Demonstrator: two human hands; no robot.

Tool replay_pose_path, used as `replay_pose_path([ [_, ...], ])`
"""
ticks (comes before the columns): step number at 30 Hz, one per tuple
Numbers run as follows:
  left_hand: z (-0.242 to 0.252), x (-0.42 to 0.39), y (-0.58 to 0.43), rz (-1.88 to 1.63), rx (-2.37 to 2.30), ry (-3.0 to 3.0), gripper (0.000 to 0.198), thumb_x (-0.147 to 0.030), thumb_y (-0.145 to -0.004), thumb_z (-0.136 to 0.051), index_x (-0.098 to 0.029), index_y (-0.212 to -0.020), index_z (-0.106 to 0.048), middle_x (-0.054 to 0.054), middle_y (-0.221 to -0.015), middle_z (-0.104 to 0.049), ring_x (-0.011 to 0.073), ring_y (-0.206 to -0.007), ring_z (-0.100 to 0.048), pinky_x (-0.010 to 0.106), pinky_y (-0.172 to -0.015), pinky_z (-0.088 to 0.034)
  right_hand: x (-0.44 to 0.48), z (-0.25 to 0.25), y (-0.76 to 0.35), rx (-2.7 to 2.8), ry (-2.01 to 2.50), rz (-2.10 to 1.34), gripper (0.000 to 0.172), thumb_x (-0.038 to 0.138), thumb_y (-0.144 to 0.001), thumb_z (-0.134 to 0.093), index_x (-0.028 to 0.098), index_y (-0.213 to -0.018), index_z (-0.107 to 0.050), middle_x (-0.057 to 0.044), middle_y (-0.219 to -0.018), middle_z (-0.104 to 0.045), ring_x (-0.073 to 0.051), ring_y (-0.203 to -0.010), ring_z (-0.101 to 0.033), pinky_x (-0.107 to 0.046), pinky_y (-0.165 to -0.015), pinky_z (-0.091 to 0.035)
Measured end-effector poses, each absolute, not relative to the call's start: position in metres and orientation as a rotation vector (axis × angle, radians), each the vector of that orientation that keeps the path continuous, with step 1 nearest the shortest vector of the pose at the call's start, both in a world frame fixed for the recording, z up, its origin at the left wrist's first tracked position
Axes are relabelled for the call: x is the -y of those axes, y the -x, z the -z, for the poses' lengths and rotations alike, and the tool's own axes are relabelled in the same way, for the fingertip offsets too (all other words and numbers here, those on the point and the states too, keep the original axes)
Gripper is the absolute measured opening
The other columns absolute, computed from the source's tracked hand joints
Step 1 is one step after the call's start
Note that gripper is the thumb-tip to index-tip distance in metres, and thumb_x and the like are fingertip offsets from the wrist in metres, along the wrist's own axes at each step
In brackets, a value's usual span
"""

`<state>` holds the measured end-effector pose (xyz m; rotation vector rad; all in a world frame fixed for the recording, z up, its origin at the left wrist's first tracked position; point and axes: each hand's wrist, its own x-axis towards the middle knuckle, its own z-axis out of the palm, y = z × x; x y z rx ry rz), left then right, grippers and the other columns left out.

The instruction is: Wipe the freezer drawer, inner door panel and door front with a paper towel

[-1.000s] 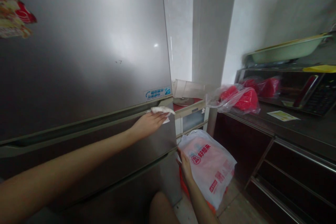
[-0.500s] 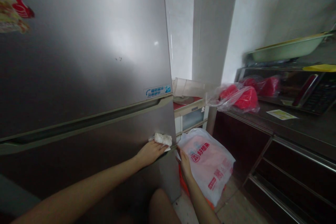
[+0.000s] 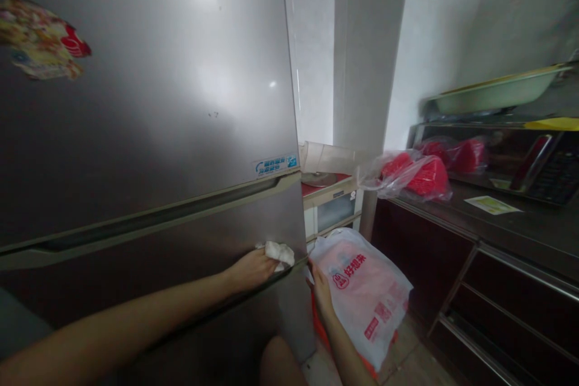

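My left hand (image 3: 253, 270) is closed on a crumpled white cloth or tissue (image 3: 280, 253). It presses this against the middle door of a grey metallic fridge (image 3: 217, 217), just above a seam near the door's right edge. My right hand (image 3: 320, 286) is at the fridge's right edge, beside a white plastic bag (image 3: 362, 289) with red print. Its fingers point up toward the door edge and the bag's left side; their tips are unclear, so I cannot tell whether they grip either one. Orange-red material (image 3: 320, 325) shows under the bag.
A torn colourful wrapper (image 3: 43, 36) and a blue-white label (image 3: 275, 164) are on the upper fridge door. Beyond the fridge is a low cabinet (image 3: 337, 211). At right, a dark counter (image 3: 447, 205) bears red items in clear plastic (image 3: 420, 175), a card (image 3: 492, 204) and a microwave topped by a pale basin (image 3: 502, 93).
My left hand has shifted slightly left and down across the door with the white cloth or tissue. The whole view has tilted slightly up and left. My right hand stays by the fridge edge.
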<state>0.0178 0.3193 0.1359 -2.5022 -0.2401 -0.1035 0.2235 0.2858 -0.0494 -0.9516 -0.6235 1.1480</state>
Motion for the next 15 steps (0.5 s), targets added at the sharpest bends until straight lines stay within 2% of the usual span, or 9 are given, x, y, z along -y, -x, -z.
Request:
replay_pose_path([
  [2, -0.172, -0.324, -0.024, 0.079, 0.252, 2.454, 0.039, -0.008, -0.092, -0.036, -0.011, -0.125, -0.055, 0.009, -0.125, -0.063, 0.0192, -0.12, -0.055, 0.032, -0.106, -0.037, -0.285, 0.047, -0.223, 0.636, 0.963, -1.147, 0.059, 0.065, -0.073, -0.06, 0.027, -0.118, -0.065, -0.007, -0.14, -0.052, -0.029, -0.134, -0.039, -0.048, -0.103, -0.04],
  [5, -0.224, -0.331, -0.036, 0.082, 0.336, 2.373, 0.042, -0.008, -0.092, -0.035, -0.009, -0.131, -0.05, 0.012, -0.134, -0.056, 0.02, -0.125, -0.051, 0.034, -0.106, -0.036, -0.283, 0.046, -0.223, 0.646, 0.975, -1.136, 0.059, 0.065, -0.074, -0.059, 0.027, -0.119, -0.065, -0.007, -0.139, -0.052, -0.029, -0.133, -0.041, -0.047, -0.102, -0.041],
  [8, -0.257, -0.333, -0.048, 0.147, 0.467, 2.314, 0.045, -0.01, -0.092, -0.035, -0.007, -0.136, -0.044, 0.014, -0.141, -0.049, 0.0214, -0.129, -0.046, 0.037, -0.107, -0.037, -0.283, 0.047, -0.222, 0.653, 0.979, -1.116, 0.06, 0.065, -0.074, -0.058, 0.026, -0.12, -0.064, -0.008, -0.139, -0.052, -0.028, -0.133, -0.041, -0.046, -0.102, -0.042],
  [11, -0.256, -0.329, -0.057, 0.2, 0.58, 2.276, 0.047, -0.01, -0.091, -0.036, -0.007, -0.138, -0.041, 0.015, -0.142, -0.047, 0.0224, -0.129, -0.046, 0.039, -0.106, -0.037, -0.284, 0.049, -0.221, 0.654, 0.996, -1.105, 0.062, 0.065, -0.073, -0.059, 0.025, -0.12, -0.064, -0.008, -0.14, -0.051, -0.028, -0.134, -0.04, -0.045, -0.101, -0.043],
  [15, -0.211, -0.323, -0.057, 0.229, 0.614, 2.328, 0.046, -0.011, -0.091, -0.037, -0.009, -0.136, -0.044, 0.012, -0.14, -0.051, 0.0217, -0.126, -0.049, 0.038, -0.104, -0.039, -0.287, 0.051, -0.223, 0.682, 1.026, -1.083, 0.063, 0.065, -0.074, -0.057, 0.024, -0.121, -0.063, -0.009, -0.139, -0.052, -0.028, -0.131, -0.044, -0.046, -0.1, -0.044],
])
